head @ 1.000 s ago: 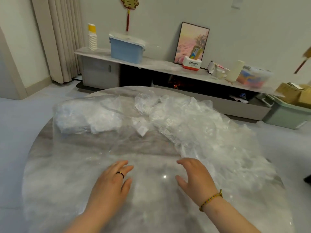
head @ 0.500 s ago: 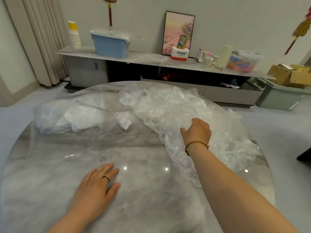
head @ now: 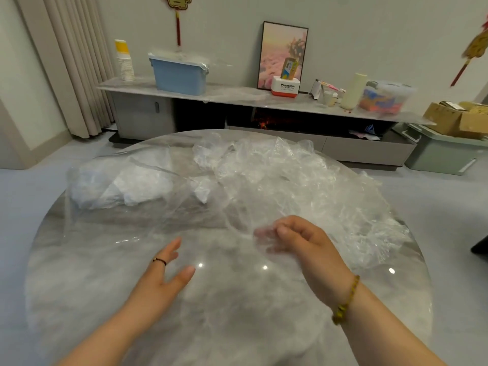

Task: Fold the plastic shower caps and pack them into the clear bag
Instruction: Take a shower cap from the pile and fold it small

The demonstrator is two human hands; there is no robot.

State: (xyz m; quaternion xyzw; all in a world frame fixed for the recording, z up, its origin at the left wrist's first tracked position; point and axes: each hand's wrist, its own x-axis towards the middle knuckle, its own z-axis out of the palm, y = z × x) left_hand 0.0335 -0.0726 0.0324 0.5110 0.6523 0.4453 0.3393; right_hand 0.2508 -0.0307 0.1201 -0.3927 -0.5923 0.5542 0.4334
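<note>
A heap of crumpled clear plastic shower caps (head: 295, 178) covers the far right of the round marble table (head: 105, 281). At the far left lies the clear bag (head: 118, 180) with folded white caps inside. My right hand (head: 301, 244) is near the table's middle, its fingers curled round one thin shower cap (head: 237, 223) that trails from the heap; the fingertips are blurred behind the film. My left hand (head: 163, 276) hovers over the near table with straight, spread fingers and holds nothing.
Beyond the table runs a low grey TV cabinet (head: 237, 101) with a blue lidded box (head: 179, 75), paper cups, a framed picture and containers. A green storage bin (head: 443, 151) with cardboard boxes stands on the floor at the right.
My right hand came back from the heap toward the table's middle, drawing one shower cap with it. My left hand lifted slightly and spread its fingers.
</note>
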